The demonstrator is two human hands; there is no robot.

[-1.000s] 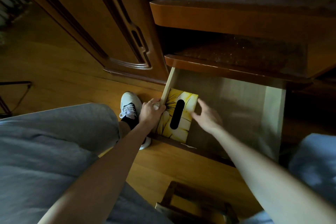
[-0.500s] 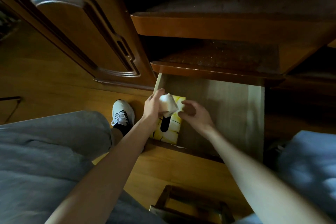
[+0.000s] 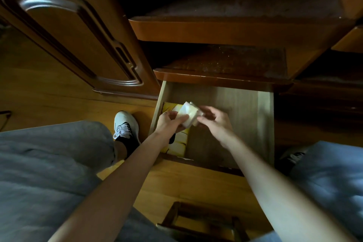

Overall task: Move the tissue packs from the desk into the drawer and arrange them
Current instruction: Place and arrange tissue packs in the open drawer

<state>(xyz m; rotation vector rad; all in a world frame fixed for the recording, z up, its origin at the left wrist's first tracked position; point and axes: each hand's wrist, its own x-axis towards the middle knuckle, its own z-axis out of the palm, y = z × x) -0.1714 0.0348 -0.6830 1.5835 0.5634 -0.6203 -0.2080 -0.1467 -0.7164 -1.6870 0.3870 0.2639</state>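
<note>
White tissue pack (image 3: 188, 113) held over open wooden drawer (image 3: 263, 124), pinched between both hands. Left hand (image 3: 170, 123) gripping near-left edge, thumb on top; right hand (image 3: 213, 121) clasping far-right end, fingers curled. Forearms reaching in from near side. Yellow tissue box (image 3: 177, 143) lying against drawer's left wall, directly beneath.

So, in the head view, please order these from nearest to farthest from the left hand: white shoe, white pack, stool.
From the left hand:
1. White pack, touching the fingers, just to the right.
2. White shoe, on the floor to the left.
3. Stool, at the bottom edge.
</note>
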